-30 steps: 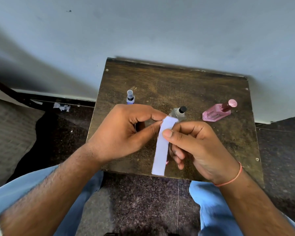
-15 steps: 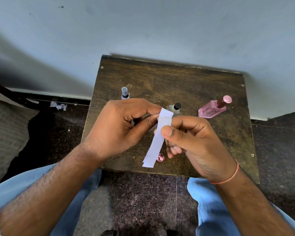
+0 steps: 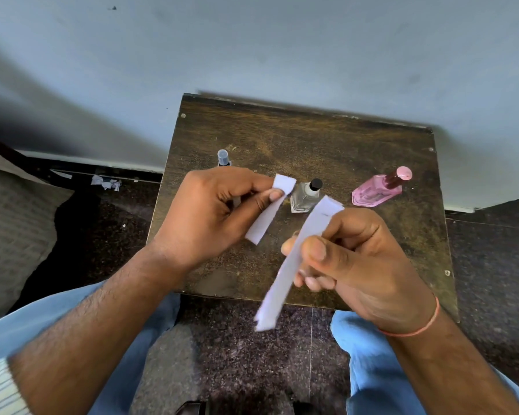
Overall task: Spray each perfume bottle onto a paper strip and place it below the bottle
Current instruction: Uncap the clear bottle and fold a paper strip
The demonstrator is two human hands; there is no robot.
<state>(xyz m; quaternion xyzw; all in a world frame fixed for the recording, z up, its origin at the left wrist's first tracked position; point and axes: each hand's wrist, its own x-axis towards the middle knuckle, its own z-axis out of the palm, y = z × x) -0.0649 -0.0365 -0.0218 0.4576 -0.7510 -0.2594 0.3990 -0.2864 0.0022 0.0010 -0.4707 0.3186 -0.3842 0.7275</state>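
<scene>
Mid-frame, left hand point(image 3: 213, 211) pinches a short paper strip point(image 3: 268, 212); right hand point(image 3: 357, 262) pinches a longer strip point(image 3: 294, 265). Bottle labels unreadable.

Just the one camera here, worn on the person's head and tilted forward and down, so it looks over both forearms onto a small wooden table point(image 3: 327, 139) pushed against a pale wall point(image 3: 252, 49). It sits pretty close: the left hand point(image 3: 210, 214) and right hand point(image 3: 357, 265) fill the middle of the shot, the knees in blue trousers point(image 3: 372, 369) crowd the bottom edge, and the dark speckled floor point(image 3: 240, 354) shows between them. It's a wide-angle lens, so the wall and floor edges bow, and the far table edge looks a bit smeared, probably from head motion.
</scene>
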